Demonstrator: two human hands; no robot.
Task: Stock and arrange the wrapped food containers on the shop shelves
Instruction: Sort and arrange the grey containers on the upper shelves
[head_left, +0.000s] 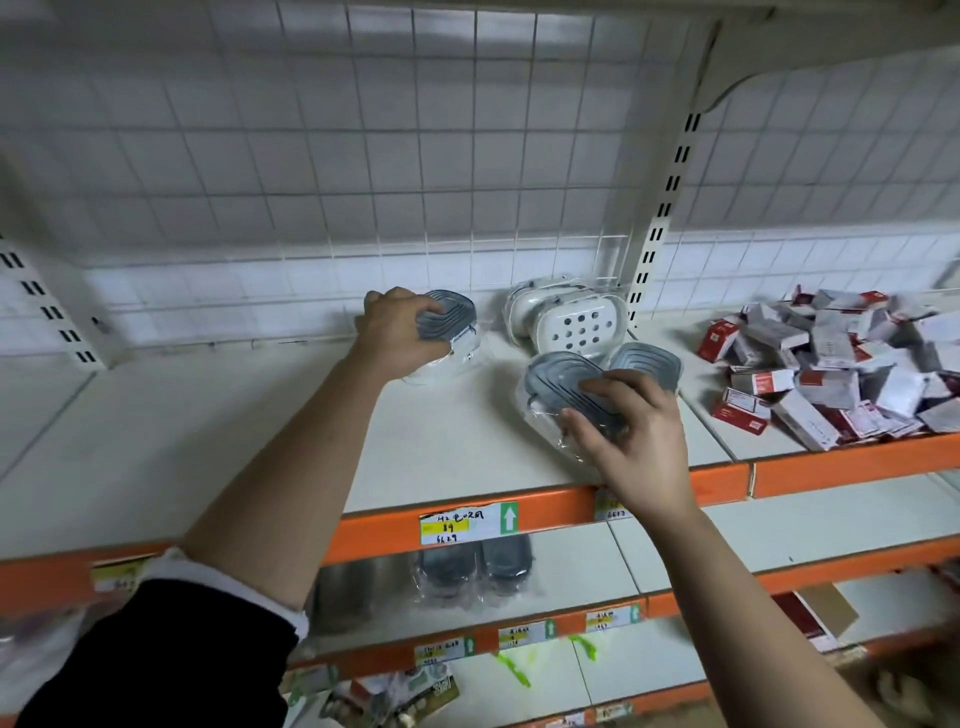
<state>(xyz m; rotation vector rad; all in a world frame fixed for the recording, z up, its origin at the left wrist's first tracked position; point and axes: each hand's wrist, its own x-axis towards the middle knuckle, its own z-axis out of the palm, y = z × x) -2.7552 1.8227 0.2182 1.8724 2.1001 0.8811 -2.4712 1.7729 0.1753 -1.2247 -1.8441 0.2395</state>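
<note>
Stocking is under way and partly done, as judged from the shelf (208, 441).

Left hand (397, 332): fingers curled over the lid of a wrapped grey-lidded rear container (454, 319), gripping it. The container rests on the shelf close to the back wall, at about 11 o'clock from the view's centre.

Right hand (639, 431): fingers bent over the lid and thumb at the near edge of a wrapped front container (558, 384), holding it. This one sits tilted towards the shelf's front lip, at about 4 o'clock from centre. Whether it is fully set down cannot be told.

Already placed: a third container (647, 364), grey-lidded, just beside the front one at its 2 o'clock, and two white containers (576, 322) standing on edge behind it near the back wall. Two more wrapped items, the lower-shelf containers (447, 571), lie at 6 o'clock.

Outstanding: the items on the shelf form a loose cluster, not a row. The left part of the shelf carries no stock. A heap of small boxes (831, 364) at 3 o'clock is disordered, though it may lie outside this task. Estimated progress: early to middle.
</note>
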